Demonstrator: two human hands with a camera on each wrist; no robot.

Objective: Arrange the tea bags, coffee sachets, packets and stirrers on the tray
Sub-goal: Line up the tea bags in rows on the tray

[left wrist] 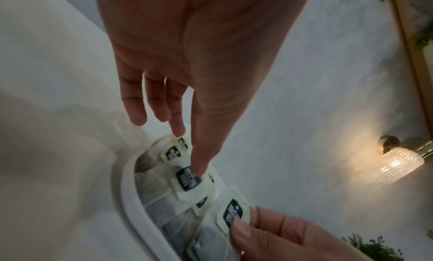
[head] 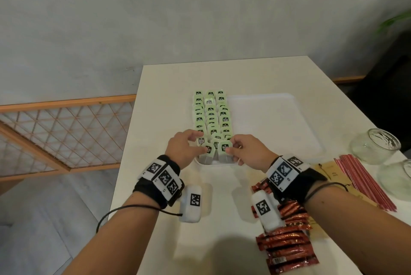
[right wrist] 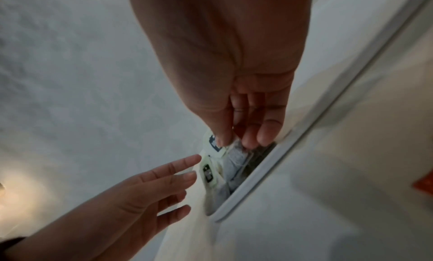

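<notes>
A white tray (head: 269, 123) lies on the white table, its left part filled with three columns of tea bags (head: 211, 114) with pale green tags. Both hands are at the near end of those columns. My left hand (head: 198, 139) has straight fingers; its thumb presses on a tag (left wrist: 188, 179) in the left wrist view. My right hand (head: 232, 148) pinches the nearest right-column tea bag (head: 224, 149) by its tag (left wrist: 233, 214) between thumb and fingers (right wrist: 249, 140). Red coffee sachets (head: 287, 243), brown packets (head: 329, 172) and red stirrers (head: 364, 183) lie on the table at the near right.
Two glass jars (head: 375, 148) stand at the right edge of the table. The tray rim (left wrist: 126, 200) runs just below the hands. A wooden lattice panel (head: 62, 132) stands beyond the table's left edge, with a grey wall behind.
</notes>
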